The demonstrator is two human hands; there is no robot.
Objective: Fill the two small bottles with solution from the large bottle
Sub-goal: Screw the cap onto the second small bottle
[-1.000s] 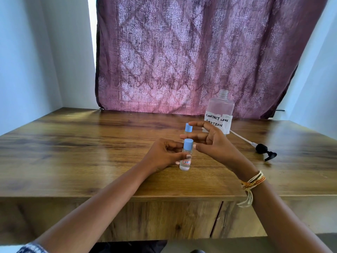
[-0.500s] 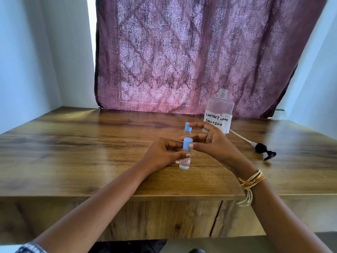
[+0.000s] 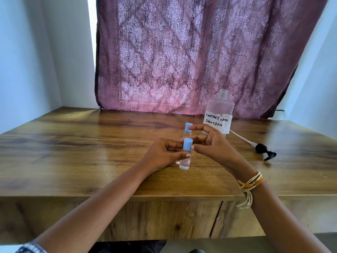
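The left hand (image 3: 160,154) is wrapped around the near small bottle (image 3: 185,157), with its fingers curled on the clear middle part, just above a little red-edged sticker. The bottle stands up straight on the wooden tabletop (image 3: 76,147). The right hand (image 3: 209,143) pinches the blue cap (image 3: 187,143) of that bottle with its thumb and one finger. Its other fingers are spread loosely above. The cap is on the bottle.

The second small bottle (image 3: 187,130) stands just behind both hands, and it has a blue cap too. One right fingertip is right by that cap, but I cannot tell if it touches. The large bottle (image 3: 219,114) stands behind the right hand, near the purple curtain (image 3: 182,55). It has no top on, and its white label says "CONTACT LENS SOLUTION". A black pump top (image 3: 263,151) with a long white tube lies flat on the tabletop, off past the right hand. Strings are tied around the right wrist.
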